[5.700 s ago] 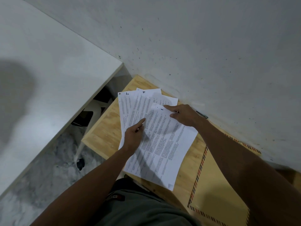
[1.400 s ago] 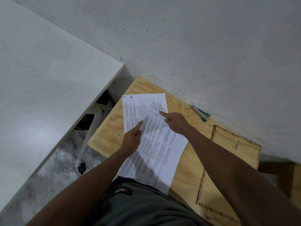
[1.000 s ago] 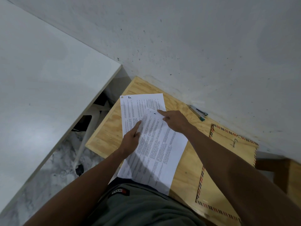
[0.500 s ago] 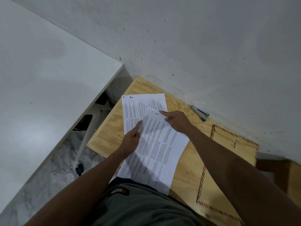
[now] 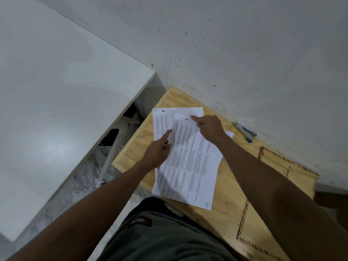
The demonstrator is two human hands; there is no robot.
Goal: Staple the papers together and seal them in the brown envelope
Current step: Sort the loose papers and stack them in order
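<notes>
On the wooden table (image 5: 224,210), my left hand (image 5: 157,151) and right hand (image 5: 210,127) press extended fingertips onto skewed papers (image 5: 190,162); stapler (image 5: 244,131) far right, envelope (image 5: 273,194) right. Stapling misaligned sheets risks a crooked stack.

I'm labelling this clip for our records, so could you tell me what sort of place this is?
Probably a makeshift desk corner in a home or small office: a plywood table pushed against a scuffed wall, with printed papers, a stapler and a brown envelope on it.
</notes>
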